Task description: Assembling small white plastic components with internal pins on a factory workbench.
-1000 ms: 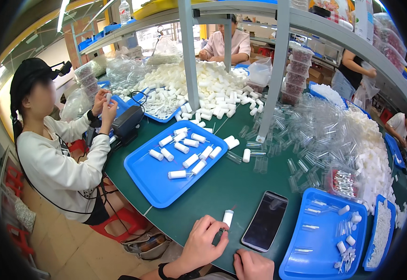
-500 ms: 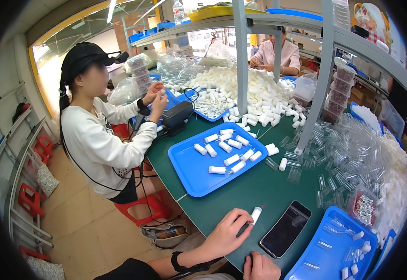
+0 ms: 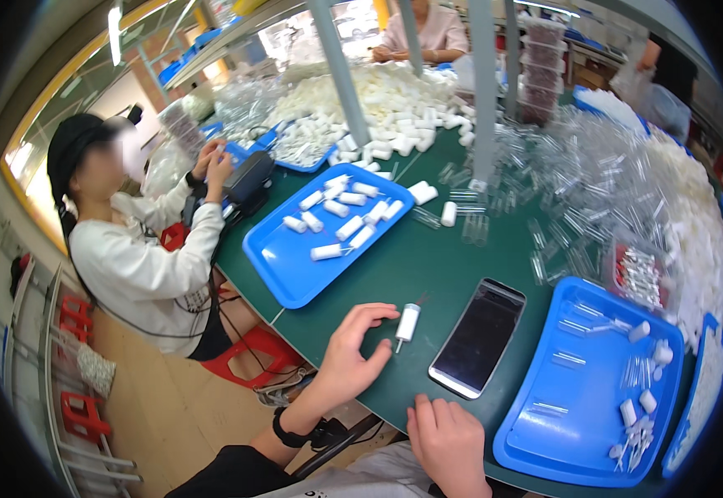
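We let go of the white vial [image 3: 408, 322].
Left hand [image 3: 351, 358] now spread open beside it; right hand [image 3: 448, 440] rests loosely curled, empty, near the phone [image 3: 477, 336].

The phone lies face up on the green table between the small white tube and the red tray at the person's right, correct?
Not quite: the tray is blue, not red. The head view shows the phone face up on the green table, between the small white tube and that tray.

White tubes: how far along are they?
Done: about ten white tubes lie on the left blue tray. In hand: one small white tube lies on the table, just off the left hand; the right hand rests empty. Left: the large white pile beyond.
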The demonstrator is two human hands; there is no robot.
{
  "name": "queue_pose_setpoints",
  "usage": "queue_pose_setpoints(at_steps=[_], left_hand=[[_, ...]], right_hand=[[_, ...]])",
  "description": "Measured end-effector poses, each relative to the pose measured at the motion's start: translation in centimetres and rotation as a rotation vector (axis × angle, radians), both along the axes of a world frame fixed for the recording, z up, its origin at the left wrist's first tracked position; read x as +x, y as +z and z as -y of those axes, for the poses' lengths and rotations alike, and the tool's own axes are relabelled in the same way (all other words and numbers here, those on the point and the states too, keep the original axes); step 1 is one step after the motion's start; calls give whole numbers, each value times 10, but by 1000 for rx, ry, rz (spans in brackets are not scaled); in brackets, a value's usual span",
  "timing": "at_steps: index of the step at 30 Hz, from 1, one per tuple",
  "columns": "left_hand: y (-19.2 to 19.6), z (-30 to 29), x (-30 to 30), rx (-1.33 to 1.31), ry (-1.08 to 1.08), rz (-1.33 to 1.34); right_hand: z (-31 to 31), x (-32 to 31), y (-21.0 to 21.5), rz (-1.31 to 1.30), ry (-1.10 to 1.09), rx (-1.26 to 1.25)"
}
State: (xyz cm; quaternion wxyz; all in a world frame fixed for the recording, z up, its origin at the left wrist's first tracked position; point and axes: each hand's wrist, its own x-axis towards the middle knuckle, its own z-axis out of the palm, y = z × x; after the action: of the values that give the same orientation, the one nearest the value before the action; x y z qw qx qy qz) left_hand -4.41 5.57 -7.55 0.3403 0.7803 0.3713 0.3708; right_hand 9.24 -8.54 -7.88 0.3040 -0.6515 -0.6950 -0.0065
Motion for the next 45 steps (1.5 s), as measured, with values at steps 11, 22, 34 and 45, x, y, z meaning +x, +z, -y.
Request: queue_pose_setpoints(at_steps=[11,22,34,45], left_hand=[[1,-20,10,21,-108,-257],[2,-18,17,88,-112,-321],[-2,-12,23,226,-31,-330],[-8,-3,23,251,-52,-304]], right_hand=[[12,4,-8,68,40,-3],[12,7,-6,94,75,1],[6,7,-22,142,90,90],[68,35,-1,-292,391,146]])
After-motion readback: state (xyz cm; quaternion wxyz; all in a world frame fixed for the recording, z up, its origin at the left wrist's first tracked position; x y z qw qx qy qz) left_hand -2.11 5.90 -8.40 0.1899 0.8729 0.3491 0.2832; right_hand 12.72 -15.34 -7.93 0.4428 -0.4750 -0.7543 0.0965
